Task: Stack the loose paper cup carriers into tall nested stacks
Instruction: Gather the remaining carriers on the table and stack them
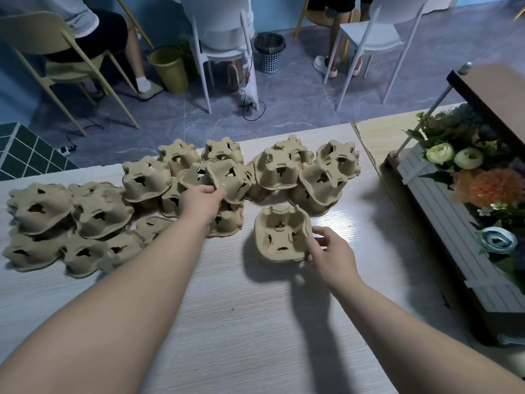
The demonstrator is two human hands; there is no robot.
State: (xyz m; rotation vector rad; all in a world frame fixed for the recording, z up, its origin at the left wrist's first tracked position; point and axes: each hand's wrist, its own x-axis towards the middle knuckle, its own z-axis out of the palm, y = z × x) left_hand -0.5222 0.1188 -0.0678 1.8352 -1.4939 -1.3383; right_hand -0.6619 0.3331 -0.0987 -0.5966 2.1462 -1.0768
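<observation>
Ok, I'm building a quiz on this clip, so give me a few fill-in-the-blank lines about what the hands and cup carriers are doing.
1. The left hand grips a carrier in the ____.
2. The right hand pinches the rim of the ____ carrier standing apart.
3. That carrier's cup pockets face ____.
4. The flower box stands on the table's ____ side.

Missing words: pile; lone; up; right

We've got bare table (227, 322) below both grips. Loose carriers (99, 211) crowd left of and beyond the left hand (200, 201). Right of the right hand's (331, 255) grip, flower planter box (443, 223) blocks.
</observation>
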